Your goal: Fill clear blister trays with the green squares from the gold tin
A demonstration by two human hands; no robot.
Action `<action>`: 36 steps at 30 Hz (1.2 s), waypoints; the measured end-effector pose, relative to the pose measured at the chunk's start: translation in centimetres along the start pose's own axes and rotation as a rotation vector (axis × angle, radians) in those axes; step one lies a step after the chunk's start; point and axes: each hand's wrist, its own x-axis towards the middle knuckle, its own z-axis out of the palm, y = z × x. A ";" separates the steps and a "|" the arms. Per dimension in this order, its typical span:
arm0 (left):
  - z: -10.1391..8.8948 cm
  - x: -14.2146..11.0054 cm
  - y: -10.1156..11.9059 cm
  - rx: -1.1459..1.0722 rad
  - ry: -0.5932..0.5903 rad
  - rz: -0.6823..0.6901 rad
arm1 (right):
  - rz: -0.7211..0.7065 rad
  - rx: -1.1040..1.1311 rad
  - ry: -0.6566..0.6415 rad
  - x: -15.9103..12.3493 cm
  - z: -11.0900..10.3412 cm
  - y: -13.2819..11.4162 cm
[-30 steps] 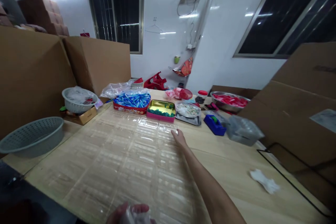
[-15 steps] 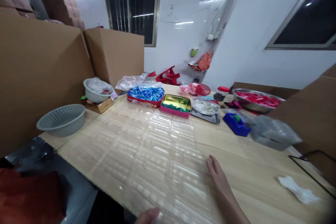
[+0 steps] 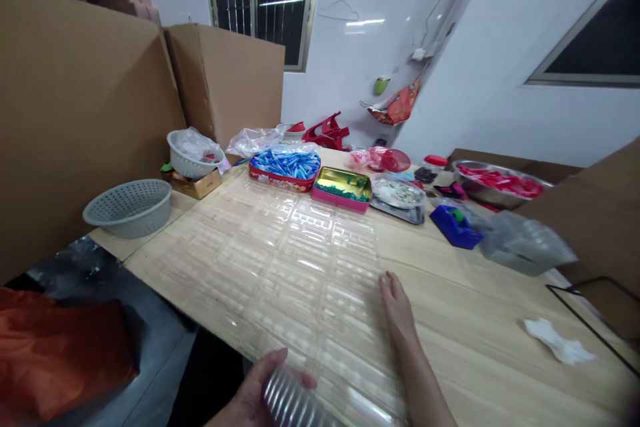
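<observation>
Left hand [image 3: 245, 397]: your fingers curl around a clear ribbed plastic stack [image 3: 293, 403], at the near edge of the clear blister tray sheet [image 3: 280, 273].
Right hand [image 3: 397, 300]: open, resting just beside the sheet's right edge.

Readable text: none in view.
Red tin, far edge of table [image 3: 280, 180]: printed side, too small to read.
Small cardboard box, far left [image 3: 197, 185]: any print too small to tell.
Clear blister tray, on table [image 3: 280, 280]: no legible print.
Clear plastic cups, near [image 3: 287, 400]: ridges only, nothing legible.
Large cardboard boxes, left [image 3: 75, 113]: no legible markings.
</observation>
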 end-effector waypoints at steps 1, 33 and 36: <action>0.3 -0.3 0.2 -0.017 0.038 -0.004 | -0.004 0.000 0.005 0.0 0.2 0.0; 4.0 -6.4 1.4 0.018 -0.264 0.150 | 0.141 0.220 0.176 -12.8 -1.7 -4.9; 3.8 -5.7 1.1 0.024 -0.255 0.161 | 0.178 0.231 0.156 -13.0 -1.7 -6.2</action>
